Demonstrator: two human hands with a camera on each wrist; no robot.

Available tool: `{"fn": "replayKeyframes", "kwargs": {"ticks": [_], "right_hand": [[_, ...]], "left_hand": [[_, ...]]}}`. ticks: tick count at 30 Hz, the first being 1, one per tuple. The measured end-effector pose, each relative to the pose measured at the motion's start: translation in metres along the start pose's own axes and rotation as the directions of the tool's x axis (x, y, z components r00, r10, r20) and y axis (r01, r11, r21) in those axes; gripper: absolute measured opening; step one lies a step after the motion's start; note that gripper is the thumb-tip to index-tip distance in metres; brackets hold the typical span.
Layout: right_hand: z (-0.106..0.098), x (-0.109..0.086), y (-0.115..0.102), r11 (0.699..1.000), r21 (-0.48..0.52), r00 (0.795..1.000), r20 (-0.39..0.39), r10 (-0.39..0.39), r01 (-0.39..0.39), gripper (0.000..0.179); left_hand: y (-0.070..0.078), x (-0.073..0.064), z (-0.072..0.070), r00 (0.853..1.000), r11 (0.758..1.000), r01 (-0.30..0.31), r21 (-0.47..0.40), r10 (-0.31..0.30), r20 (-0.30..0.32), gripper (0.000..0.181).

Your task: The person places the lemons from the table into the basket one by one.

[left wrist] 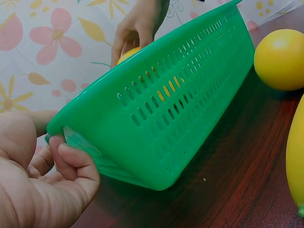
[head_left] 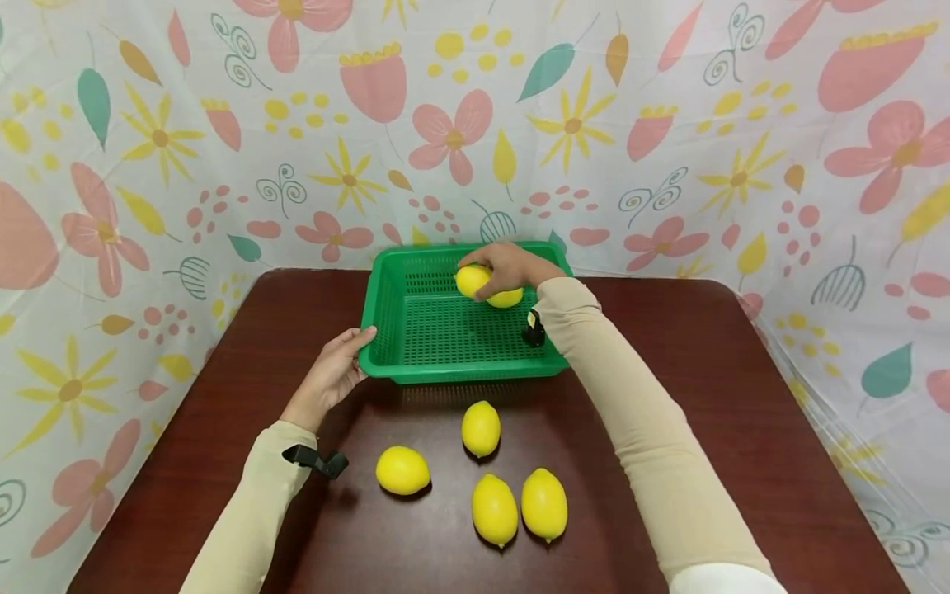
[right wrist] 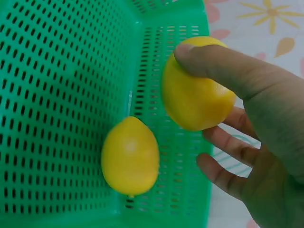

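My right hand [head_left: 508,266] holds a lemon [right wrist: 192,90] between thumb and fingers, over the far side of a green plastic basket [head_left: 445,373]. Below it, a second lemon [right wrist: 129,156] lies on the basket floor against the far wall; the head view shows it partly covered by the hand. With thumb and curled fingers, my left hand [head_left: 334,371] grips the basket's rim at the near left corner. In the left wrist view the thumb and fingers of this hand [left wrist: 52,175] pinch the rim [left wrist: 59,116] from both sides.
Several lemons lie on the dark wooden table [head_left: 312,313] in front of the basket: one lemon [head_left: 481,429] nearest it, another lemon [head_left: 403,470] to the left, and two close together, a lemon [head_left: 494,510] and a lemon [head_left: 544,504]. A flowered curtain [head_left: 453,140] hangs behind the table.
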State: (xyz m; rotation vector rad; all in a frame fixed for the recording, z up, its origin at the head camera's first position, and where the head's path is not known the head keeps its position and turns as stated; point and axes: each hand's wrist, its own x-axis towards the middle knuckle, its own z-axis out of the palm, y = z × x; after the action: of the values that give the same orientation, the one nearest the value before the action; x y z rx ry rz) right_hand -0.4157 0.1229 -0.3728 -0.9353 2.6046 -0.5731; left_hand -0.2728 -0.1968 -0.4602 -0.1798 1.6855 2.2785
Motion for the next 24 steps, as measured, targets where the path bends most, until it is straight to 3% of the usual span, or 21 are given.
{"fn": "replayKeyframes", "kwargs": {"ticks": [9, 16, 24], "right_hand": [[0.028, 0.023, 0.007, 0.998, -0.04, 0.998, -0.046, 0.04, -0.042, 0.065], [0.039, 0.035, 0.006, 0.993, -0.112, 0.998, -0.064, 0.025, -0.032, 0.063], [0.048, 0.045, 0.001, 0.977, -0.182, 0.993, -0.064, 0.099, -0.109, 0.062]], "left_hand": [[0.001, 0.001, 0.0, 1.0, 1.0, 0.0, 0.005, 0.001, -0.01, 0.021], [0.0, 0.002, -0.002, 1.0, 1.0, -0.004, -0.012, 0.004, -0.005, 0.019], [-0.002, 0.0, -0.003, 1.0, 1.0, -0.015, -0.01, 0.015, 0.006, 0.02]]}}
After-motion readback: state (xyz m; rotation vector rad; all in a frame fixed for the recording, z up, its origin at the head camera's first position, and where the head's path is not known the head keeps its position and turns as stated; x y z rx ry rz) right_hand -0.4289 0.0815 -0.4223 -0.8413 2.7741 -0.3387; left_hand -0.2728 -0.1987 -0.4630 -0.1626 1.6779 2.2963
